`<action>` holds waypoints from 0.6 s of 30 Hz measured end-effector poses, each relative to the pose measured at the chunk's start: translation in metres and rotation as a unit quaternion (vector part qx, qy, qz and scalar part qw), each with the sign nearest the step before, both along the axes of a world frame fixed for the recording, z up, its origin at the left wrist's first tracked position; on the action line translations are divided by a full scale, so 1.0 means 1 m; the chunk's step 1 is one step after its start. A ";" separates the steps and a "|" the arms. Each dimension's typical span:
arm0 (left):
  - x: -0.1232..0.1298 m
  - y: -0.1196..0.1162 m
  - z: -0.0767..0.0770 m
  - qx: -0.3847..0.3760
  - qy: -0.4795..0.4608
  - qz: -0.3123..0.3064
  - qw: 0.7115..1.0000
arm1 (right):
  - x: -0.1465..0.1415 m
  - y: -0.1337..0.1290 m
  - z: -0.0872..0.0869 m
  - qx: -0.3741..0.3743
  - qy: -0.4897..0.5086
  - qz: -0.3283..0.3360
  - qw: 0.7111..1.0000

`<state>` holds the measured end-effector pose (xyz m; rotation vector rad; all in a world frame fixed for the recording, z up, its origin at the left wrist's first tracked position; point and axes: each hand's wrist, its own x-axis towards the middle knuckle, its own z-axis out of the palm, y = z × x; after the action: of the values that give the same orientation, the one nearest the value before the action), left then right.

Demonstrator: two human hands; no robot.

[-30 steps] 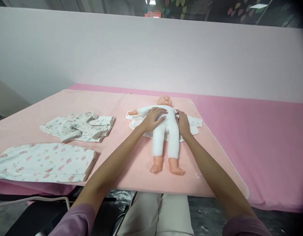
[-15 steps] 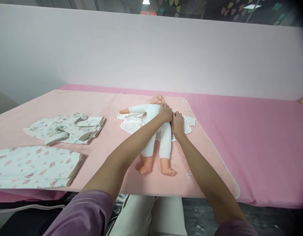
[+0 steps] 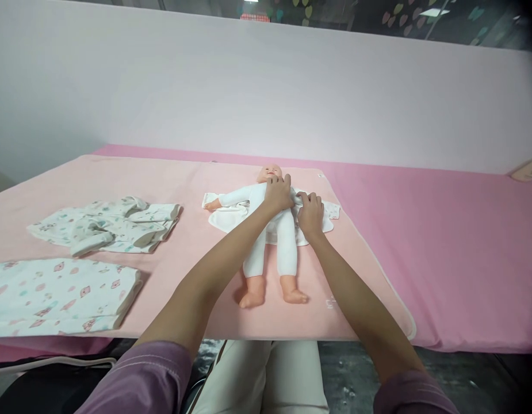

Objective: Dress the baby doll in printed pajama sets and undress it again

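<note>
A baby doll (image 3: 286, 244) in a white bodysuit lies on its back, head away from me and bare feet towards me. Spread under its torso is a white baby shirt (image 3: 229, 218), one sleeve out to each side. My left hand (image 3: 279, 194) rests on the doll's upper chest with fingers curled over it. Just to the right, my right hand (image 3: 311, 215) is closed at the doll's side, on the shirt's right part. The doll's arm on that side is mostly hidden by my hands, and my fingertips' exact hold is hard to see.
A pale pink mat (image 3: 179, 299) lies over a darker pink table cover (image 3: 442, 253). To the left are a crumpled printed baby garment (image 3: 106, 224) and a folded printed cloth (image 3: 62, 296). A white partition (image 3: 266, 98) stands behind. A beige object (image 3: 527, 169) shows at the right edge.
My two hands have drawn slightly apart, and the left hand's fingers have lifted and spread a little. The camera view has shifted slightly; the doll stays on the shirt.
</note>
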<state>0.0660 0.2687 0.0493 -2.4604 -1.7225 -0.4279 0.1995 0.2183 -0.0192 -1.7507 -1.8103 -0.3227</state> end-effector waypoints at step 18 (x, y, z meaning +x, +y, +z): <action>-0.065 -0.019 0.001 0.081 -0.167 0.017 0.982 | 0.022 0.009 -0.014 -0.048 0.097 -0.064 0.992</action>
<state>0.0011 0.2501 0.0499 -2.3423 -1.7563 -0.9845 0.2210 0.2273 -0.0331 -1.9001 -1.6036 -0.1125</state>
